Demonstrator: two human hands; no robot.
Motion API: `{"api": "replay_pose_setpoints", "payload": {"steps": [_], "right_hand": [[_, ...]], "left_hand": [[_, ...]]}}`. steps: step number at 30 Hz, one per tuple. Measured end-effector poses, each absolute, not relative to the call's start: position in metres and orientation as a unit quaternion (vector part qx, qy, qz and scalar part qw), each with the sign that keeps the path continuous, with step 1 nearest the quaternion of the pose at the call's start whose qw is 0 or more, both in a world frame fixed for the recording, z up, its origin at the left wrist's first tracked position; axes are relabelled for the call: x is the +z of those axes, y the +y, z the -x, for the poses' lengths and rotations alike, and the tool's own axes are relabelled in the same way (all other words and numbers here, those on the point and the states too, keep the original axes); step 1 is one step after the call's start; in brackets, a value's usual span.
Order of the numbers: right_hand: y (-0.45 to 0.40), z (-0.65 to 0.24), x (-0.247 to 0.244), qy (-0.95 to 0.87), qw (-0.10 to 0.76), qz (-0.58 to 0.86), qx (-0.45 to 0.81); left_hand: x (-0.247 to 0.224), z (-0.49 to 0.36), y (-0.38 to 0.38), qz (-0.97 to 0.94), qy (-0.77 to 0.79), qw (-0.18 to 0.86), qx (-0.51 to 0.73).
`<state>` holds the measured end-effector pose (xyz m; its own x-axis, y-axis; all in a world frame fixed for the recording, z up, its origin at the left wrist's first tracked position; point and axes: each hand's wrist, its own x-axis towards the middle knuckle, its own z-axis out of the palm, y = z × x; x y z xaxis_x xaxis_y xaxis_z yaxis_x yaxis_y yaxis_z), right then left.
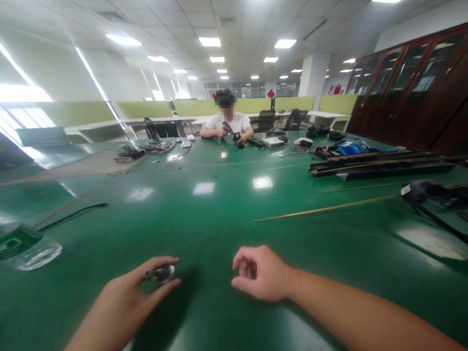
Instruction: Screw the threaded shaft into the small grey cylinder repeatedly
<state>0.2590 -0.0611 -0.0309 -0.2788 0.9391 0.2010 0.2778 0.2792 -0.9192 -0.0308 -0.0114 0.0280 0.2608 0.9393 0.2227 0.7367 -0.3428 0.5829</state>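
Between the thumb and fingers of my left hand (127,300) is a small dark object with a silvery round end (164,274). It is blurred, and I cannot make out its kind. The hand is over the near part of the green table (215,234), where it casts a shadow. To the right, my right hand (265,273) has loosely curled fingers, with a gap between thumb and forefinger. Nothing shows in its grasp. The two hands are apart from each other.
A plastic bottle (32,248) lies at the left edge near a black cable (73,217). Thin brass-coloured rods (310,212) and black channels (383,165) occupy the right side. Across the table a person (234,122) holds a power drill (228,128) among scattered parts.
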Motion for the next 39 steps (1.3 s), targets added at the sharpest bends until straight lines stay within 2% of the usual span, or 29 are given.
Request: {"api": "replay_pose_setpoints", "payload": {"steps": [3, 7, 11, 14, 22, 28, 34, 39], "right_hand": [[-0.061, -0.260, -0.029, -0.673, 0.428, 0.436, 0.417], [-0.058, -0.260, -0.030, -0.665, 0.448, 0.435, 0.410], [-0.055, -0.259, -0.033, -0.650, 0.458, 0.446, 0.411], [-0.056, -0.258, -0.033, -0.664, 0.435, 0.455, 0.403], [-0.057, -0.259, -0.031, -0.689, 0.411, 0.465, 0.375], [-0.055, -0.258, -0.031, -0.683, 0.414, 0.475, 0.371], [-0.052, -0.257, -0.033, -0.683, 0.400, 0.482, 0.377], [-0.052, -0.257, -0.033, -0.666, 0.400, 0.487, 0.399]], "left_hand": [[0.032, -0.024, -0.005, -0.829, 0.466, 0.221, 0.216], [0.035, -0.074, -0.010, -0.807, 0.423, 0.330, 0.247], [0.022, -0.081, -0.009, -0.741, 0.433, 0.431, 0.278], [0.011, -0.076, -0.007, -0.706, 0.443, 0.462, 0.303], [0.007, -0.072, -0.011, -0.707, 0.440, 0.463, 0.303], [0.000, -0.069, -0.011, -0.757, 0.412, 0.403, 0.308], [-0.004, -0.071, -0.007, -0.787, 0.365, 0.333, 0.369], [-0.009, -0.070, -0.006, -0.761, 0.398, 0.374, 0.349]]}}
